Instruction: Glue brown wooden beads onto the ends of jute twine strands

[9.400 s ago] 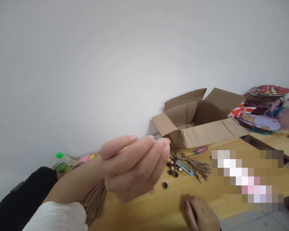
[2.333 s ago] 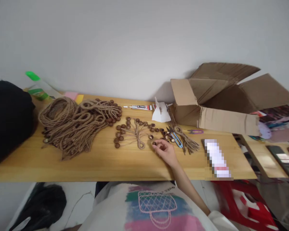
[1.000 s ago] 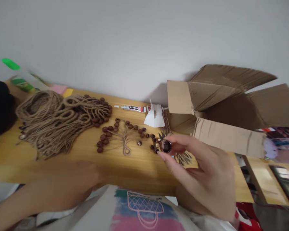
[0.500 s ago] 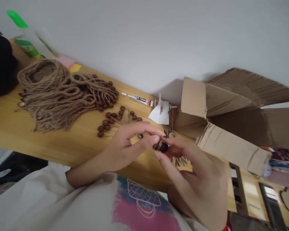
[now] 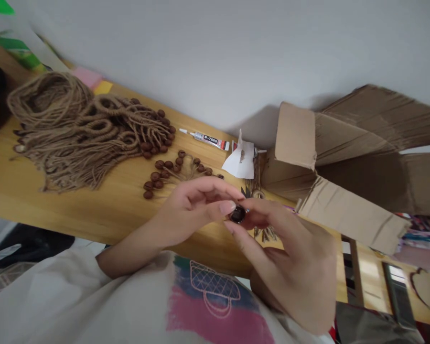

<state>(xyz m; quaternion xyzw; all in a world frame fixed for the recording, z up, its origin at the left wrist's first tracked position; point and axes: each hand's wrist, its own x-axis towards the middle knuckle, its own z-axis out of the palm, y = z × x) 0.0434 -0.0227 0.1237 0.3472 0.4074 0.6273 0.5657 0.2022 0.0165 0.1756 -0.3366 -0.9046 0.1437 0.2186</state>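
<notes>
Between the fingertips of both hands sits a small, shiny dark-brown bead point(image 5: 238, 214). My left hand point(image 5: 193, 205) pinches it from the left with thumb and index finger. From the right, my right hand point(image 5: 283, 253) grips it with thumb and fingers; part of the bead is hidden by them. Just beyond my left hand lie brown beads on thin cords point(image 5: 161, 174) on the wooden table point(image 5: 122, 215). Behind my right fingers is a cord piece with a ring and frayed ends point(image 5: 260, 196), partly covered.
A heap of knotted brown cords point(image 5: 82, 138) with beads lies at left. A B-7000 glue tube point(image 5: 208, 139) and a white paper scrap point(image 5: 241, 161) lie near the wall. An open cardboard box point(image 5: 297, 138) stands at right, a dark phone-like object point(image 5: 397, 291) beyond it.
The view has shifted slightly. The bead has turned between my fingertips, its dark face now more toward me, and my hands have drawn closer together around it.
</notes>
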